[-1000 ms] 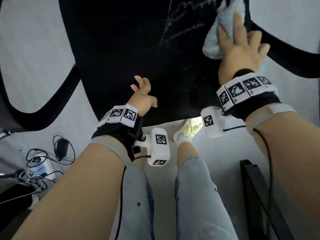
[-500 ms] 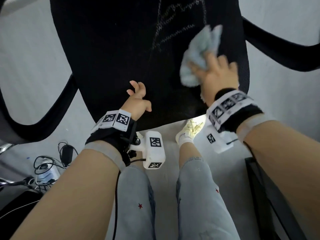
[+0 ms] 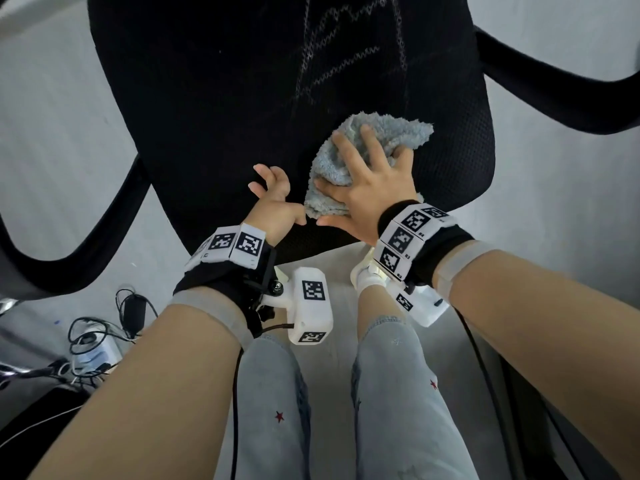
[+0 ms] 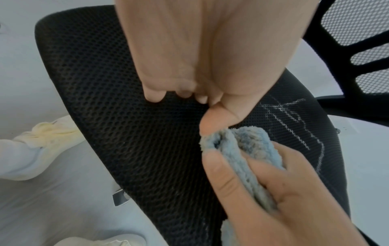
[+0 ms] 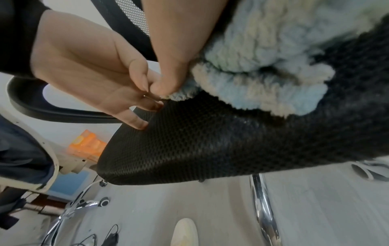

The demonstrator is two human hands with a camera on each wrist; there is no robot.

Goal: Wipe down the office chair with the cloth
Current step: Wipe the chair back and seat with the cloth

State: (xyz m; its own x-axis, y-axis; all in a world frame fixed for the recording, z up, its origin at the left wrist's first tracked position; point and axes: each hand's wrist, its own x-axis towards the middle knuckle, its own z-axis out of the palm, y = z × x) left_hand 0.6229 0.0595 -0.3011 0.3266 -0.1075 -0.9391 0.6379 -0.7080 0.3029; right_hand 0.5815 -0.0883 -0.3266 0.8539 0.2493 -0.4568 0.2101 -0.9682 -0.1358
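Cloth [image 3: 381, 140], blue and fluffy, lies bunched on the black seat [image 3: 225, 116] of the office chair [image 3: 540, 88], under the right hand [image 3: 374, 188], whose bent fingers and thumb squeeze it. The left hand [image 3: 273, 202] is just beside that hand, fingers loosely bent, tips touching the seat, holding nothing.

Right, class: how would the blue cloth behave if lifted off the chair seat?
Probably floppy: the cloth bunches into folds in the right hand. Likely light, and hardly slippery, given its fluffy pile against the mesh seat.
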